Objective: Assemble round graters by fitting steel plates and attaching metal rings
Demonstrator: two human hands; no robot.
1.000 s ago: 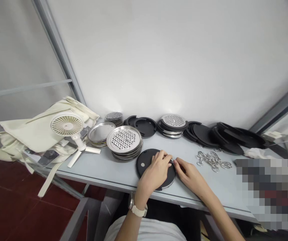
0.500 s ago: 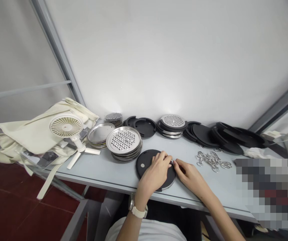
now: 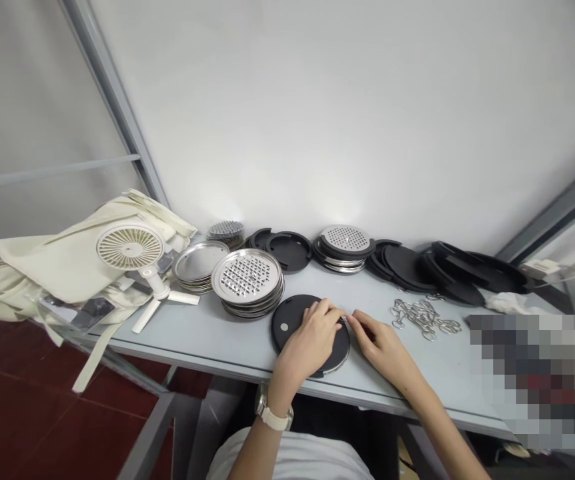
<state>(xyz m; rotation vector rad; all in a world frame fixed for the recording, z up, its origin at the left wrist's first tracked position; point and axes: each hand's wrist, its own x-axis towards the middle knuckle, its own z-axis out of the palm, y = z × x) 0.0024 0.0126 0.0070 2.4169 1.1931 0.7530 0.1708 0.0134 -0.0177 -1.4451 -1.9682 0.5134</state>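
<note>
Under the curled left hand [image 3: 315, 333] lies a black disc [image 3: 290, 317], right hand [image 3: 381, 343] pinching beside it; grips unclear.

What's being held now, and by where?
The left hand rests atop the black disc; whether the right hand pinches anything at its edge cannot be told.

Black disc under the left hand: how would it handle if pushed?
The black disc is probably stiff, holding a flat round shape under the left hand. Lying low and wide, it would likely slide, not tip.
</note>
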